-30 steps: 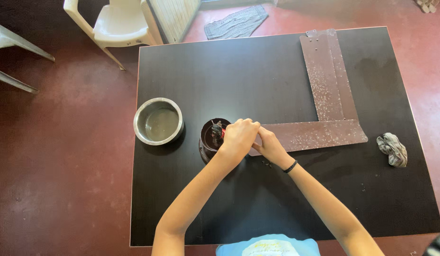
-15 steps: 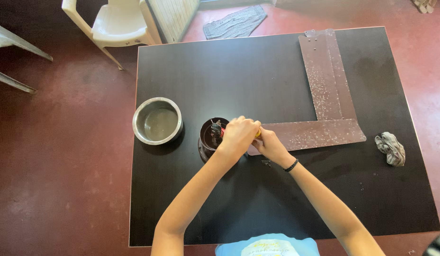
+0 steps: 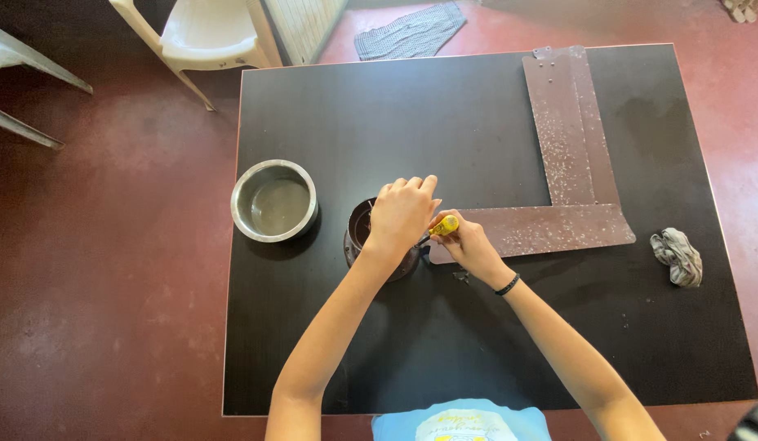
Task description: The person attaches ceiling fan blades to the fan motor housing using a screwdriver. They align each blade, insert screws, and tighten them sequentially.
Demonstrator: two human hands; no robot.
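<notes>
Showing: a person's two bare hands at work over a dark table [image 3: 477, 343], seen from above by the head camera
Left hand: the left hand [image 3: 402, 214] lies palm-down over a small dark round object [image 3: 359, 233]; its fingers [image 3: 411, 186] are held close together and curved over the object's top, covering most of it; whether they actually clamp it cannot be told
Right hand: the right hand [image 3: 470, 245] is curled closed around a yellow-handled tool [image 3: 444, 226]; the handle sticks out above the knuckles and the tool slants toward the left hand; its tip is hidden between the two hands
Dark round object: stands on the table near its middle, just left of the short leg of the metal piece; only its left rim shows past the left hand
Wristband: a black band [image 3: 508, 284] circles the right wrist
Steel bowl: a round steel bowl [image 3: 274, 200] stands near the table's left edge, close beside the dark round object but apart from it
Metal piece: a flat L-shaped brown plate [image 3: 571, 163], speckled with pale spots, lies on the right half of the table; the end of its short leg reaches the right hand
Rag: a crumpled grey rag [image 3: 677, 256] lies near the table's right edge, well apart from both hands
Surroundings: a white plastic chair [image 3: 203, 33] and a grey checked cloth [image 3: 411, 31] rest on the red floor [image 3: 109, 286] beyond the far edge
</notes>
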